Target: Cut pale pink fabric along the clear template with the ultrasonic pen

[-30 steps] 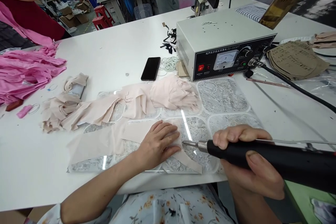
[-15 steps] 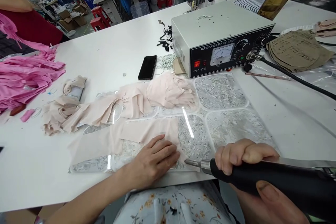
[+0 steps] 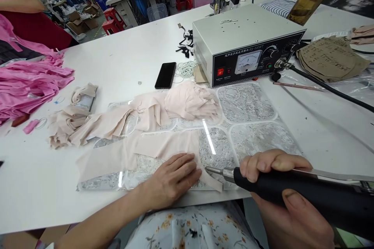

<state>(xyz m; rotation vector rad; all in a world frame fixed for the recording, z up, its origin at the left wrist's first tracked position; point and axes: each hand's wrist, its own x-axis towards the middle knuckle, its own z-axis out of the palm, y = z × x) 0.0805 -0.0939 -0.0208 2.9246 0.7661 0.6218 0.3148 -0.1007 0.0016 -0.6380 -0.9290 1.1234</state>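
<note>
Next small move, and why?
Probably ease the metal tip along the edge of the pale cloth: the right hand holds the black tool, tip beside that edge, and the left hand rests on the cloth. Tip contact is unclear.

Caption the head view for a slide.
Right grip around a black handheld tool, metal tip near pale fabric under the left grip.

pale blue floral garment (image 3: 184, 221)

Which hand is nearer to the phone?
Left. The left hand rests on pale fabric this side of the phone; the right hand, gripping the black tool, is farther off to its right.
</note>
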